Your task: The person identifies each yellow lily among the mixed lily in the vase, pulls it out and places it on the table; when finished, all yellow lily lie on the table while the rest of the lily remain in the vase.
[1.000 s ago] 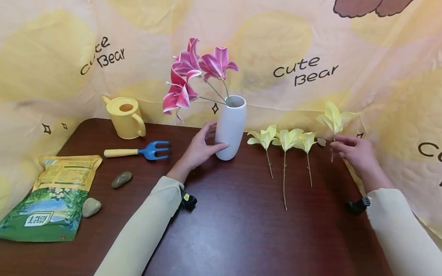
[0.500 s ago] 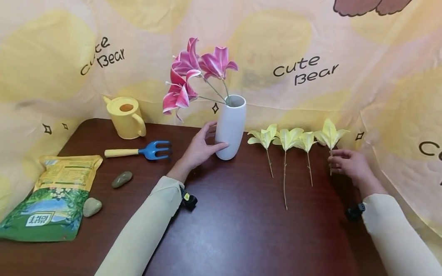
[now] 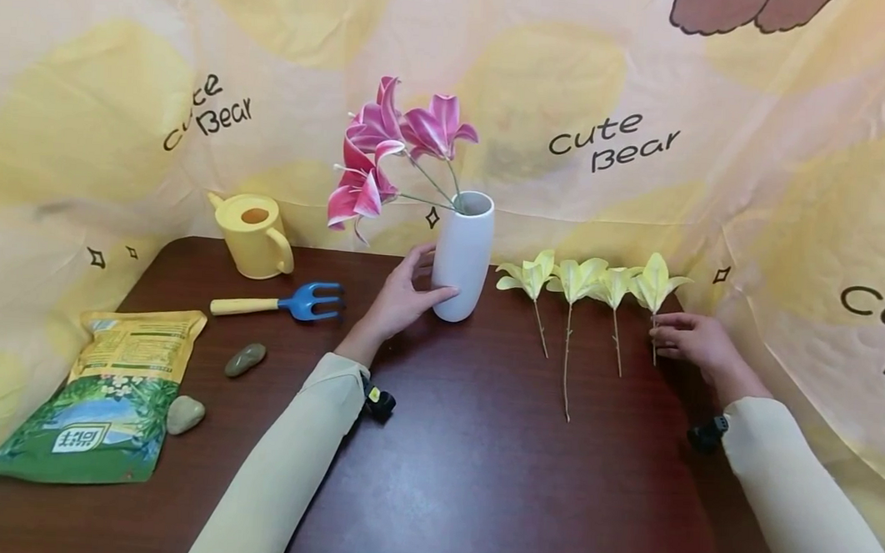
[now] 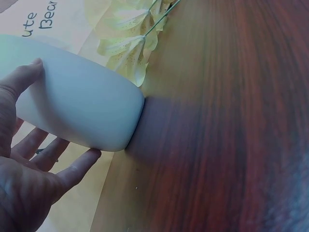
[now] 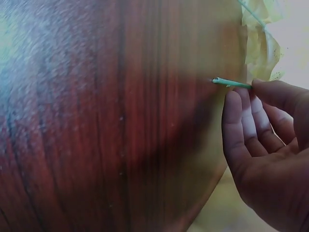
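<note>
My left hand (image 3: 396,303) holds the white vase (image 3: 461,265) from its left side, thumb in front and fingers behind. Upright on the table, the vase bears several pink lilies (image 3: 435,127) that lean left out of its mouth. At the right, my right hand (image 3: 698,344) pinches the stem of a yellow lily (image 3: 656,283); the right wrist view shows the cut end of that green stem (image 5: 231,83) poking past the fingertips. Left of it lie three more yellow lilies (image 3: 573,277) in a row, blooms toward the back.
A yellow watering can (image 3: 252,246) stands at the back left, with a blue garden fork (image 3: 302,302) in front. Nearer lie a dark stone (image 3: 245,360), a paler stone (image 3: 185,415) and a green-and-yellow bag (image 3: 116,401). A printed cloth (image 3: 513,80) hangs behind the table.
My right hand has come down and slightly left with the yellow lily, bringing it beside the other yellow lilies. My left hand and the vase have stayed in place.
</note>
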Tool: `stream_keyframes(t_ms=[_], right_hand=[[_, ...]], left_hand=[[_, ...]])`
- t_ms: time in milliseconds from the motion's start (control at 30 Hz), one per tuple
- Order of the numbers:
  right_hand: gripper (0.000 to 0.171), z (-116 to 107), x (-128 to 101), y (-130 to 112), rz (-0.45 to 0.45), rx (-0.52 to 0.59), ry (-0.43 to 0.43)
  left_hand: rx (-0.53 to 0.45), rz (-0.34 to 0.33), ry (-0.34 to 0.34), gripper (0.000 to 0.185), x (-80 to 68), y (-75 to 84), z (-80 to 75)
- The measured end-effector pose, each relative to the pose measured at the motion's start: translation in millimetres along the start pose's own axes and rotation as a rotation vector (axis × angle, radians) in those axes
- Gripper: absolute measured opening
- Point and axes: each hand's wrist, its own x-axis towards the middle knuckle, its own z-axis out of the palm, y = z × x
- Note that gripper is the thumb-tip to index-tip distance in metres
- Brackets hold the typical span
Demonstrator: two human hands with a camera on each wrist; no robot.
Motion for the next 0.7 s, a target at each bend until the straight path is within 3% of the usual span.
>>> stream_keyframes(t_ms=[133, 300, 533, 700], right_hand=[[0.034, -0.9, -1.4, 4.3, 0.006, 0.008, 0.007], [0.02, -1.5, -4.1, 2.0, 0.018, -0.013, 0.023], [0.034, 2.7, -9.5, -5.3, 0.03, -0.06, 0.061], [0.046, 4.3, -15.0, -12.4, 0.0, -0.151, 0.107]], left_hand=[[0.003, 0.003, -0.001, 0.082, -0.3, 0.5, 0.4], [-0.002, 0.012, 0.003, 0.083, 1.0, 1.2, 1.8], [0.028, -0.004, 0.007, 0.082, -0.4, 4.0, -0.3], [0.111, 0.03, -0.017, 0.073, -5.0, 10.1, -17.8]])
